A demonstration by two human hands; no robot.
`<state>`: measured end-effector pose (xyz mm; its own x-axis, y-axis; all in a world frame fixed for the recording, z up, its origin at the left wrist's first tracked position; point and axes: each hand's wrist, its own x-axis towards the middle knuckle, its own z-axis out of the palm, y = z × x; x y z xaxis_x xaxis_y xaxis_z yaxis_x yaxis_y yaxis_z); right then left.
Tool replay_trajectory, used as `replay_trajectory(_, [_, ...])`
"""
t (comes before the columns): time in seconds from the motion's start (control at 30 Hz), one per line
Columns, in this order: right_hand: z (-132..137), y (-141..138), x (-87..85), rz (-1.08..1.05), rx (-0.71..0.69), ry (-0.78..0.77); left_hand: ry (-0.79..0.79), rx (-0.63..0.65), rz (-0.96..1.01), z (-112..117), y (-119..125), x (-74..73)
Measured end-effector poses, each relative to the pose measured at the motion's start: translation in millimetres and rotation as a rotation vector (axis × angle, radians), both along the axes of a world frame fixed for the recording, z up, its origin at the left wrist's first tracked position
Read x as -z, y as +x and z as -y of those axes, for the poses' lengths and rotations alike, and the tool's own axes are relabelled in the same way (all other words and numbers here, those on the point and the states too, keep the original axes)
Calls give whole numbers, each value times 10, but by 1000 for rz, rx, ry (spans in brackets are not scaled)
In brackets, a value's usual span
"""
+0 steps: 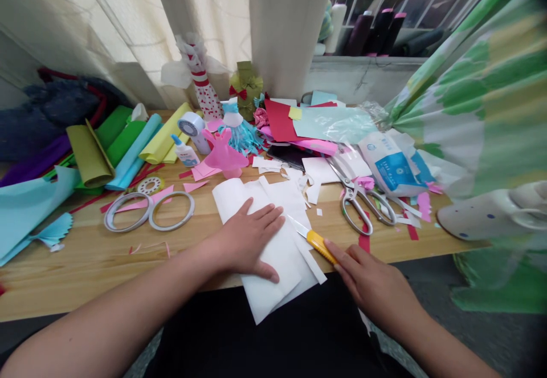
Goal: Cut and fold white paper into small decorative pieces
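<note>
Under my left hand (252, 241) lies folded white paper (282, 269), its lower corner hanging past the table's front edge. The palm is flat on it with the fingers spread. My right hand (363, 269) grips a yellow utility knife (319, 246), its blade pointing up and left over the paper's right side. A narrow white strip (314, 267) sticks out along that side, near the knife. Whether the blade touches the paper I cannot tell. Large scissors (356, 195) with grey handles lie beyond the knife, and white paper scraps (314, 191) are scattered behind the folded paper.
Two tape rolls (171, 211) lie at left, before a glue bottle (185, 151) and rolled coloured paper (128, 150). Pink (224, 153) and blue paper dresses (239, 130) stand at the back. A tissue pack (393, 164) and a white cup (482, 212) are at right.
</note>
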<state>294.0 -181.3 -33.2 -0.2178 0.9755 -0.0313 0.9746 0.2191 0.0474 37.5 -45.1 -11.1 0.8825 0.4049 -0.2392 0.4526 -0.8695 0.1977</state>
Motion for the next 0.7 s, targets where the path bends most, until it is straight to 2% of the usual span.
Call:
replay_trajectory(0.17, [1, 11, 12, -5, -6, -2, 1, -32, -1, -65, -21, -12])
replay_trajectory(0.7, [-102, -37, 28, -21, 15, -45, -81, 17, -27, -149, -9, -81])
